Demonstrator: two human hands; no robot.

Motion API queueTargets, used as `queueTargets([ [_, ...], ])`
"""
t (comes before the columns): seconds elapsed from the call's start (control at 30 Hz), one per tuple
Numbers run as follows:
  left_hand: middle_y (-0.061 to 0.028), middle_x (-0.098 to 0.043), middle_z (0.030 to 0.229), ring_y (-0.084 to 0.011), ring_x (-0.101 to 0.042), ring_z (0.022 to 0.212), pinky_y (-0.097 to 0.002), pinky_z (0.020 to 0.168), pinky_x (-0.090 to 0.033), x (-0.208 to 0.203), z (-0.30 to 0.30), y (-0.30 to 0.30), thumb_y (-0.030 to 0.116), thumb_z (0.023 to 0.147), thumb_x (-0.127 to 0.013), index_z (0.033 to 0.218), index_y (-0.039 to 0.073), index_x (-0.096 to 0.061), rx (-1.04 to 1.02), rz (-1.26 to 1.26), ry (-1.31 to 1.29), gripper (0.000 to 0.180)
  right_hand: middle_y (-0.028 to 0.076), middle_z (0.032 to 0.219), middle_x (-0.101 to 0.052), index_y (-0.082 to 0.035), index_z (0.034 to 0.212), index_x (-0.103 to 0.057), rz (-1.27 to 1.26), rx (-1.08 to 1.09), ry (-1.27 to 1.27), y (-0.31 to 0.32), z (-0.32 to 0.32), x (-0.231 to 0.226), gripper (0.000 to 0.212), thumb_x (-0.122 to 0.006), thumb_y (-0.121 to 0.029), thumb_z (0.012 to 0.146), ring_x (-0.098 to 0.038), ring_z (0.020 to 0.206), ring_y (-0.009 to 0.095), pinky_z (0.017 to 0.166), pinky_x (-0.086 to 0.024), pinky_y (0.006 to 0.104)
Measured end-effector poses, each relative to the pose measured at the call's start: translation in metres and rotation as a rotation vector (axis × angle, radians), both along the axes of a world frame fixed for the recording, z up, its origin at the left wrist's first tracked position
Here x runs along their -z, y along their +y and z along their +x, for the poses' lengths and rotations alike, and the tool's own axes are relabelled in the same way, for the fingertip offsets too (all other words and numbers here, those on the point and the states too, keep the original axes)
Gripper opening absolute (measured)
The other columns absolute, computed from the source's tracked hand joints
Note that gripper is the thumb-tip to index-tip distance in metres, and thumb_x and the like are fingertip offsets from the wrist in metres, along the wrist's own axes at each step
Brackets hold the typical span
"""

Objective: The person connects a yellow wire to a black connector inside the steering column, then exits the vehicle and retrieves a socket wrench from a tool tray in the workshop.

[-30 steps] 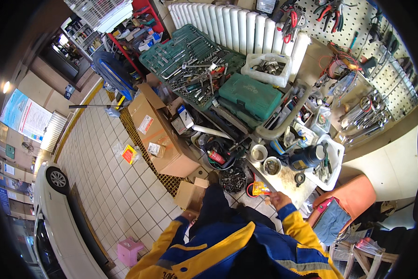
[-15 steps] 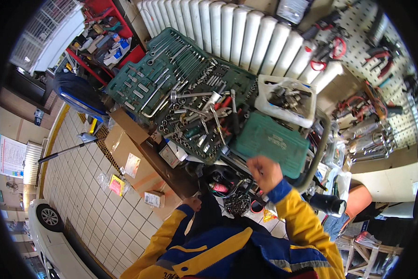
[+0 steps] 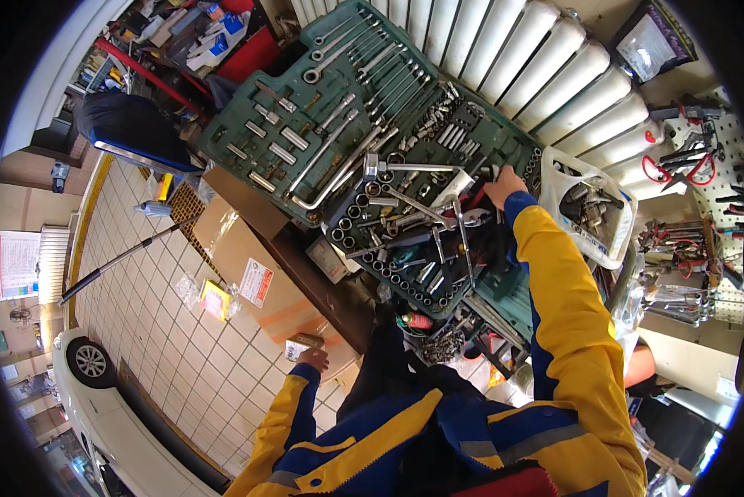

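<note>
My right hand (image 3: 504,187) reaches over the right part of the open green tool case (image 3: 223,137), its fingers closed at the metal end of what looks like a ratchet wrench (image 3: 491,172). The fingers and sleeve hide most of that tool. Just left of them, red-handled pliers (image 3: 474,217) and loose spanners (image 3: 465,248) lie piled over the sockets. My left hand (image 3: 314,359) hangs low with loosely bent fingers and nothing visible in it. Beside it, a small carton (image 3: 302,345) rests on the big cardboard box (image 3: 235,240); whether they touch, I cannot tell.
A white tub (image 3: 625,236) of metal parts stands right of the tool case. My right arm partly covers a closed green case (image 3: 504,294). A white radiator (image 3: 504,62) runs behind. Pliers hang on a pegboard (image 3: 728,178) at right. A white car (image 3: 111,410) stands lower left.
My right hand has moved forward from above the closed green case to the tools in the open one. My left hand has shifted left, closer to the small carton. The view has moved too.
</note>
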State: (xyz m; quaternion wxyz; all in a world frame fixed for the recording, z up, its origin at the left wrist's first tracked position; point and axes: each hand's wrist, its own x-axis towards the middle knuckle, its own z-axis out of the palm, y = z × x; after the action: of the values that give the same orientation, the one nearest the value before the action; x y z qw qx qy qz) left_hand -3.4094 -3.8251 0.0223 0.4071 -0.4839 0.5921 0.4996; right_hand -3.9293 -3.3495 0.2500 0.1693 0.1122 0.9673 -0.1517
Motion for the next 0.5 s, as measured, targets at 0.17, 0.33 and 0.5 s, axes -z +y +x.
queueTargets([
  [0.17,-0.0100,-0.070,0.077,-0.0206,-0.067,0.061,-0.0313,0.053,-0.051,-0.011,-0.016,0.028,0.022,0.098,-0.065,0.104,0.001,-0.066,0.147,0.068,0.076,0.022,0.009,0.067,-0.057,-0.003,0.097,-0.059,-0.801,0.344,-0.112,0.015,-0.024,-0.002,0.016,-0.060,-0.018,0.092,-0.051,0.039,0.023,0.032,-0.042,0.0414],
  [0.33,-0.0098,-0.071,0.078,-0.0187,-0.068,0.062,-0.0308,0.055,-0.053,-0.060,-0.055,0.058,0.023,0.099,-0.064,0.103,0.002,-0.070,0.250,0.020,0.210,0.023,0.011,0.073,-0.063,-0.001,0.098,-0.064,-0.914,0.316,-0.121,0.024,-0.022,-0.022,0.018,-0.061,-0.018,0.095,-0.063,0.055,0.027,0.049,-0.054,0.0426],
  [0.5,-0.0106,-0.072,0.078,-0.0179,-0.068,0.064,-0.0301,0.059,-0.055,-0.070,-0.075,0.058,0.027,0.099,-0.066,0.093,0.002,-0.071,0.259,-0.004,0.330,0.026,0.016,0.100,-0.076,-0.002,0.109,-0.073,-0.469,-0.211,0.358,0.042,0.036,-0.061,0.027,-0.062,-0.023,0.095,-0.073,0.099,0.031,0.091,-0.056,0.0407],
])
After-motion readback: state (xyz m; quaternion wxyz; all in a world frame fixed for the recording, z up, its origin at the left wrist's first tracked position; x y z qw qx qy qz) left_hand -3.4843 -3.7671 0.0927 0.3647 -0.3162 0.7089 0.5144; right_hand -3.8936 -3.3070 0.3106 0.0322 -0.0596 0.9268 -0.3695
